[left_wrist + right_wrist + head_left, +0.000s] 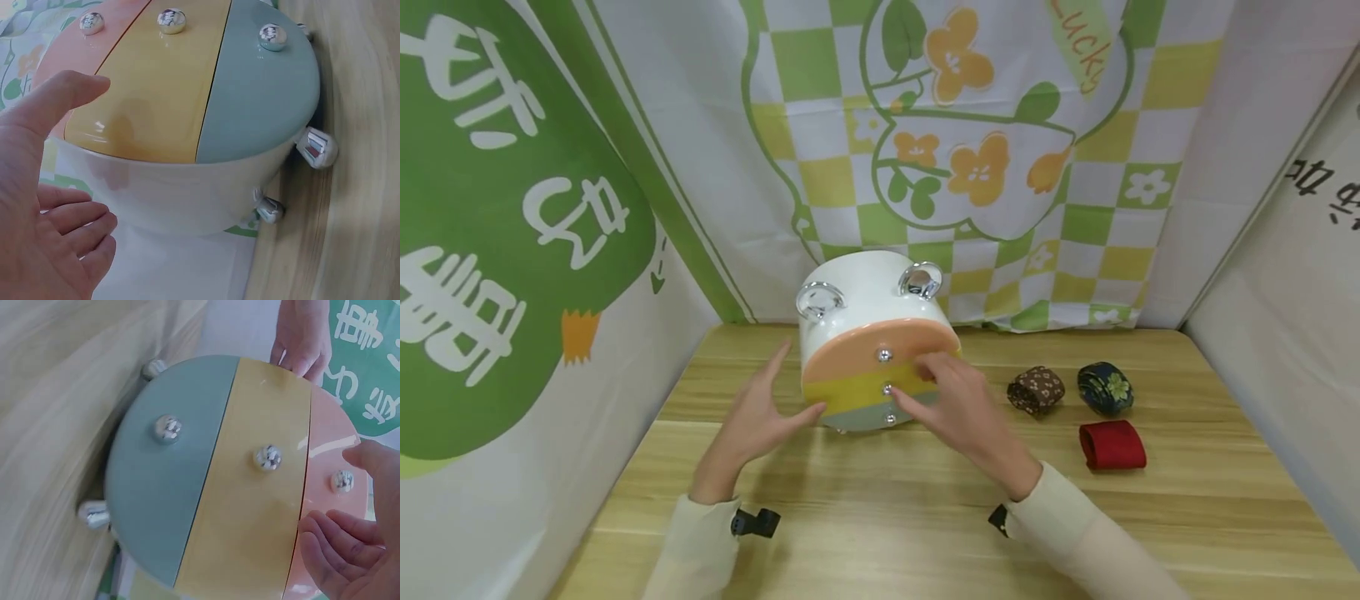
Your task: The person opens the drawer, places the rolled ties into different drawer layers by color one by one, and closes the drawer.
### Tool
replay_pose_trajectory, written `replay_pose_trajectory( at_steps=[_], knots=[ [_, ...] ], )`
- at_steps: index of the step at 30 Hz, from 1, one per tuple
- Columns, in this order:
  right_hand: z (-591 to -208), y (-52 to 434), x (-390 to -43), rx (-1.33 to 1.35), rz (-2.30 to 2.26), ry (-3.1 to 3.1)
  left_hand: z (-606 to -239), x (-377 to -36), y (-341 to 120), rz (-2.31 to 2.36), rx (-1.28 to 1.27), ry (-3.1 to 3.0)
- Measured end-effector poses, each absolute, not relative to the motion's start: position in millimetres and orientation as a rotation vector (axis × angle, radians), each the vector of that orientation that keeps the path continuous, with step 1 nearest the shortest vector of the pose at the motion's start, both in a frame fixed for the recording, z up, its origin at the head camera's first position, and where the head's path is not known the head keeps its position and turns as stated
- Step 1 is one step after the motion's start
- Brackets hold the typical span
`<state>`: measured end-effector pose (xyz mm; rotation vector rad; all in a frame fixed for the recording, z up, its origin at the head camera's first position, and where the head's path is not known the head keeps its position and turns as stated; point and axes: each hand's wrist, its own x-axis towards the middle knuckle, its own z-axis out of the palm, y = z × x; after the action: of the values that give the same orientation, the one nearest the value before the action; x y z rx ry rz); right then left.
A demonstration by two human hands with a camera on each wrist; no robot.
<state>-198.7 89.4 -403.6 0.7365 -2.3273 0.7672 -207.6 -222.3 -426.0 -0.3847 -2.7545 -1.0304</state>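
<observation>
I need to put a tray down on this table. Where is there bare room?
Bare wood runs along the near edge of the table, between the two sleeves. Another patch lies left of the drawer box. It is crowded at the box, with the left hand and right hand, and by the three rolled ties.

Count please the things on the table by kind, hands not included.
Round drawer box, with peach, yellow and grey-green drawer fronts: 1
Rolled neckties, brown, navy, red: 3
Total: 4

White box (868, 292) fronted peach, yellow, grey-blue.
</observation>
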Motion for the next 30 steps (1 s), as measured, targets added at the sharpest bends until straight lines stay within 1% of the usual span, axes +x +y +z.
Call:
replay_pose_trajectory(
  at_steps=[12, 30],
  knots=[
    [-397, 64, -212, 0.652, 0.741, -2.278, -429, -212, -212, -1.115, -0.379, -2.65],
    [-398, 51, -221, 0.597, 0.729, -2.248, -433, -215, -209, -1.109, -0.462, -2.553]
  ],
)
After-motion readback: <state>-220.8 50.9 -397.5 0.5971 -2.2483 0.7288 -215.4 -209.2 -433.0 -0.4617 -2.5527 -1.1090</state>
